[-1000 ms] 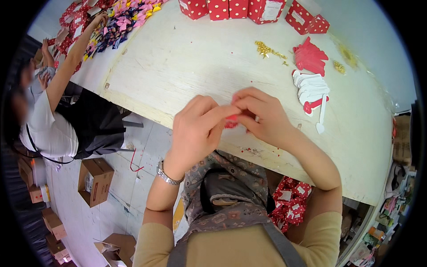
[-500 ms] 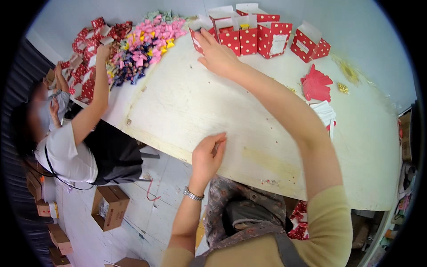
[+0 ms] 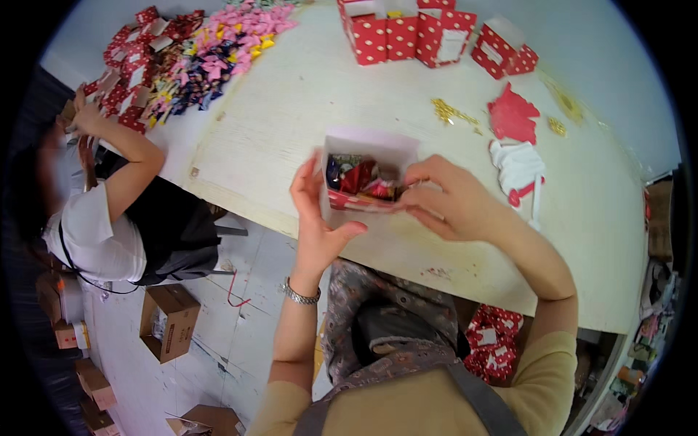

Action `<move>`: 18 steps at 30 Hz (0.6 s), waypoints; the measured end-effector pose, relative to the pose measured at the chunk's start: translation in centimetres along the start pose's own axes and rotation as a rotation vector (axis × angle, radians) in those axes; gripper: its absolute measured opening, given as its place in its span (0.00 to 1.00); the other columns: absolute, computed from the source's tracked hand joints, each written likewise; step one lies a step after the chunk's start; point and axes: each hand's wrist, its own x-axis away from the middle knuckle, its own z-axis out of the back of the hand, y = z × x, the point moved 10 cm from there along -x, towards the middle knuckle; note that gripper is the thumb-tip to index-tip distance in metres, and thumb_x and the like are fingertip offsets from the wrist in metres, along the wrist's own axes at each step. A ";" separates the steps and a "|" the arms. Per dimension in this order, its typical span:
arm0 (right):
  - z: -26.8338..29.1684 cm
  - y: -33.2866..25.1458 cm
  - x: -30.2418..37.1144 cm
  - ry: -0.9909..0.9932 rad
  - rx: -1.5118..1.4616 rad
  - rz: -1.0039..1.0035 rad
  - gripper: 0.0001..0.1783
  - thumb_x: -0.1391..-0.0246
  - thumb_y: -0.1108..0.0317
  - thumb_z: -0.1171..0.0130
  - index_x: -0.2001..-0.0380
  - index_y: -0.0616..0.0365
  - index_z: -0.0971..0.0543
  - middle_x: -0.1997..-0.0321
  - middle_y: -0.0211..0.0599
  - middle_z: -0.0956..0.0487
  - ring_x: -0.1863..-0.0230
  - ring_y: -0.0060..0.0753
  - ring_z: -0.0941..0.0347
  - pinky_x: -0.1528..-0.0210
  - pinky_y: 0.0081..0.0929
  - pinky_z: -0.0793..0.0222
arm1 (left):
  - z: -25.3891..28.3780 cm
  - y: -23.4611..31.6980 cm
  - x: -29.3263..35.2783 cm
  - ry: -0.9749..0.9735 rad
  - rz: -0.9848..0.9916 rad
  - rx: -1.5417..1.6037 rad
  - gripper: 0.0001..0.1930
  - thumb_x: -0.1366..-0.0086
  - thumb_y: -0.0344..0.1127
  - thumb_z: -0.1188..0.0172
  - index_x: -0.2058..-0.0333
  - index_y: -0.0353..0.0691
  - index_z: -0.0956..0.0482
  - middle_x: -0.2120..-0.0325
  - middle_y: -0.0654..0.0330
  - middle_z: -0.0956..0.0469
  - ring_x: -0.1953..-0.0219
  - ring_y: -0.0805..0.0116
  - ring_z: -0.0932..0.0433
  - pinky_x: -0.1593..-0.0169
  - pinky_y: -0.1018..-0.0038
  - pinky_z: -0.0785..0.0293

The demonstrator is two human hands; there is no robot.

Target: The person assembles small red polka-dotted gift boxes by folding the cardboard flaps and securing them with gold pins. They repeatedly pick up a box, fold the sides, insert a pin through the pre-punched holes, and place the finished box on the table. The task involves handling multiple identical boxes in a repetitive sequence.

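Observation:
An open red gift box (image 3: 349,200) with pale dots and white insides is between my hands over the table, its near edge blurred. Small wrapped pieces (image 3: 358,176), dark blue, red and green, fill its bottom. At its right edge my right hand (image 3: 452,202) grips the box wall with bent fingers. My left hand (image 3: 314,218) is along the left side, fingers upright beside the wall and thumb stretched apart; whether it presses on the box is hard to tell.
More dotted boxes (image 3: 440,40) stand at the back. Gold ties (image 3: 451,112), red cutouts (image 3: 513,115) and white cutouts (image 3: 518,163) lie to the right. Colourful bows (image 3: 211,65) and more boxes (image 3: 134,69) are heaped far left, near a co-worker (image 3: 109,218). A carton (image 3: 174,320) sits on the floor.
My right hand has come back from the far row with a box, now close to me. The left hand has risen to its side. Gold ties are uncovered. The co-worker's arm has lowered.

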 end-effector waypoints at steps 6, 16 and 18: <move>1.1 3.4 5.4 0.498 -0.426 -0.154 0.32 0.60 0.71 0.31 0.55 0.54 0.40 0.36 0.54 0.45 0.38 0.47 0.41 0.43 0.40 0.38 | -4.6 -3.4 0.5 0.035 0.311 0.201 0.38 0.48 0.27 0.37 0.46 0.39 0.55 0.47 0.52 0.43 0.42 0.63 0.41 0.38 0.65 0.45; -0.4 4.9 6.5 0.554 -0.664 -0.244 0.16 0.49 0.73 0.42 0.59 0.58 0.36 0.43 0.45 0.41 0.48 0.36 0.37 0.42 0.33 0.41 | -4.3 -1.0 1.2 0.223 -0.004 0.176 0.15 0.33 0.39 0.49 0.56 0.35 0.36 0.47 0.49 0.35 0.49 0.68 0.33 0.45 0.71 0.36; -0.5 5.0 6.9 0.600 -0.628 -0.274 0.12 0.46 0.72 0.44 0.60 0.60 0.33 0.45 0.44 0.39 0.50 0.34 0.37 0.46 0.30 0.39 | -4.6 -1.0 1.2 0.228 0.026 0.187 0.11 0.33 0.37 0.48 0.60 0.34 0.32 0.49 0.50 0.32 0.52 0.70 0.31 0.48 0.73 0.34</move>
